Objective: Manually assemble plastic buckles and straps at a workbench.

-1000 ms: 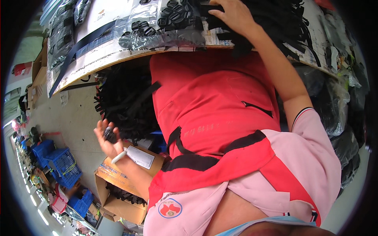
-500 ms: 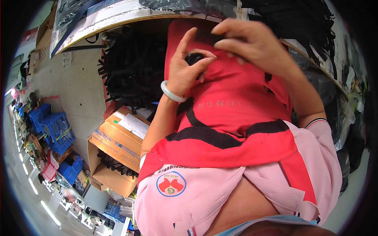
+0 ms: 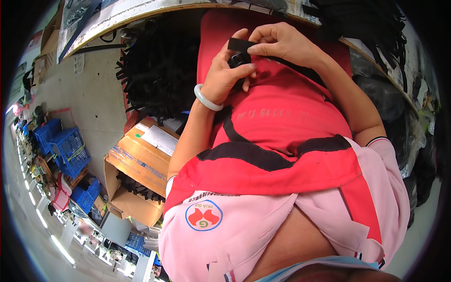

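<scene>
My left hand [image 3: 221, 75], with a pale bangle [image 3: 206, 98] at its wrist, is closed round a small black plastic piece [image 3: 238, 59], perhaps a buckle; the fingers cover part of it. Between the thumb and fingers of my right hand [image 3: 285, 46] is a black webbing strap [image 3: 239, 45]. The flat end of this strap sticks out leftward, just above the black piece. From under the right hand the rest of it trails down to the right over my red apron [image 3: 277, 98]. Whether strap and piece touch, I cannot tell.
A table edge [image 3: 141, 19] curves across the top. Black straps [image 3: 371, 28] lie heaped on it at the right, and a dark bundle of strips [image 3: 155, 70] is below it at the left. An open cardboard box [image 3: 141, 157] stands beside my left arm; blue crates [image 3: 69, 152] are farther left.
My right hand has turned and come lower, and the strap's end now shows clearly beside the left hand. The left hand still holds the black piece, its raised index finger now bent closer.
</scene>
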A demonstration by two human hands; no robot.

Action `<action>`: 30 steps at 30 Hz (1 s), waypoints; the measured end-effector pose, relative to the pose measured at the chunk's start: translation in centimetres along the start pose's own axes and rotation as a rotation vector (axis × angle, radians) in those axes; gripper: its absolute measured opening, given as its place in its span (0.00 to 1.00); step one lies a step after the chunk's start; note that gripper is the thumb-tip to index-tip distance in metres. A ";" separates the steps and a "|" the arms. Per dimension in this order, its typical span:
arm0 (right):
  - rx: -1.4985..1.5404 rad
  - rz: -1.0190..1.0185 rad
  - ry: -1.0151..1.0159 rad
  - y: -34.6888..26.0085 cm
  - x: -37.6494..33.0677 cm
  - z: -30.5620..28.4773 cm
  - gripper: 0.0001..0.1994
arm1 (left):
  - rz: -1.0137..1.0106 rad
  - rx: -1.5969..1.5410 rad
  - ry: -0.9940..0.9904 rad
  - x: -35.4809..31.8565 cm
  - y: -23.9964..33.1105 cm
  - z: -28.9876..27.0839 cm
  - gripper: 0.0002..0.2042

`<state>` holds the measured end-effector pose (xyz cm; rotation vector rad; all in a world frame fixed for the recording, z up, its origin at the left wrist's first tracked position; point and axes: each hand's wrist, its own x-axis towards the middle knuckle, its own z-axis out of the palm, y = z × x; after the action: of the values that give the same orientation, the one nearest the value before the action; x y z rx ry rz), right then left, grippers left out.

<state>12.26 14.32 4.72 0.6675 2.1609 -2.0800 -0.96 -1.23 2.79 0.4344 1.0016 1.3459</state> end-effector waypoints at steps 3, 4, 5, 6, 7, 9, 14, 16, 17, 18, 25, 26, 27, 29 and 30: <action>-0.165 0.010 -0.075 -0.3 0.0 1.0 0.08 | 0.018 0.155 -0.073 0.3 -0.2 -0.1 0.40; -0.230 0.042 -0.098 -0.7 -0.1 1.2 0.08 | 0.016 0.156 -0.076 0.5 -0.3 -0.1 0.40; -0.228 0.043 -0.094 -0.6 0.0 1.1 0.08 | 0.024 0.190 -0.087 0.6 -0.4 -0.1 0.40; -0.202 0.055 -0.121 -0.5 0.1 0.9 0.08 | 0.033 0.223 -0.097 0.7 -0.5 -0.1 0.41; -0.177 0.067 -0.148 -0.3 0.1 0.8 0.09 | 0.032 0.224 -0.099 0.7 -0.5 -0.1 0.41; -0.197 0.030 -0.055 -0.1 -0.1 0.7 0.09 | -0.021 0.108 -0.044 0.6 -0.3 0.0 0.41; -0.210 -0.056 0.012 0.9 -0.3 1.1 0.09 | -0.008 0.150 -0.034 0.3 -0.9 -0.1 0.42; -0.203 -0.017 -0.031 0.7 0.0 0.6 0.08 | -0.024 0.115 -0.068 0.4 -0.9 0.0 0.40; -0.197 0.018 -0.079 0.6 0.2 0.4 0.08 | -0.028 0.115 -0.072 0.3 -0.8 -0.1 0.40; -0.198 0.018 -0.075 0.8 0.1 0.2 0.08 | -0.016 0.053 -0.046 0.2 -0.6 -0.1 0.35; 0.227 0.036 -0.054 1.4 0.3 -1.1 0.09 | 0.029 -0.201 0.036 0.3 -1.5 -1.7 0.13; 0.262 0.032 -0.044 1.0 0.3 -0.9 0.09 | 0.011 -0.241 0.011 0.4 -1.7 -1.9 0.11; 0.298 0.030 -0.030 0.8 0.3 -0.7 0.09 | -0.004 -0.365 0.043 0.5 -2.0 -1.4 0.09; 0.280 0.009 0.034 1.6 0.6 -0.1 0.08 | -0.021 -0.504 0.054 0.9 -2.5 -0.9 0.09; 0.264 -0.011 0.097 2.1 0.7 0.4 0.08 | -0.040 -0.643 0.069 1.0 -2.7 -0.8 0.08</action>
<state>12.26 14.09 2.51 0.7971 1.9561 -2.4117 -0.10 -1.18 -0.08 -0.1173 0.5777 1.5638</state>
